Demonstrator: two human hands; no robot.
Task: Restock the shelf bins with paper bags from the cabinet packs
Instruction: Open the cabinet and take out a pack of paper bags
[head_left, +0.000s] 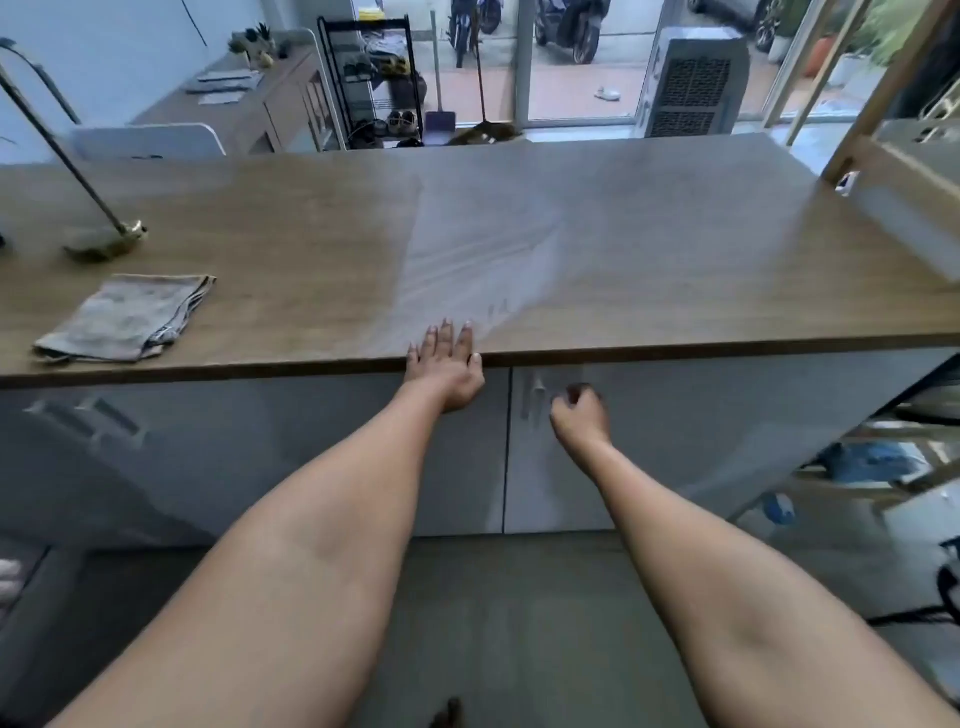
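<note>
My right hand (581, 411), fingers curled and empty, hangs just right of the upright handle (535, 399) on the right cabinet door (675, 441). My left hand (445, 369) rests flat-fingered on the counter (311, 234) front edge. No bags visible; I judge them behind that door.

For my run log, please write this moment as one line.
left hand: flat on countertop edge | right hand: curled at cabinet door handle | doors closed

I see a brown wood-grain countertop (311, 218), glossy grey cabinet doors (649, 441) beneath it, a grey-beige folded cloth (124, 317) on its left, a brass-coloured lamp base (111, 244) behind the cloth
</note>
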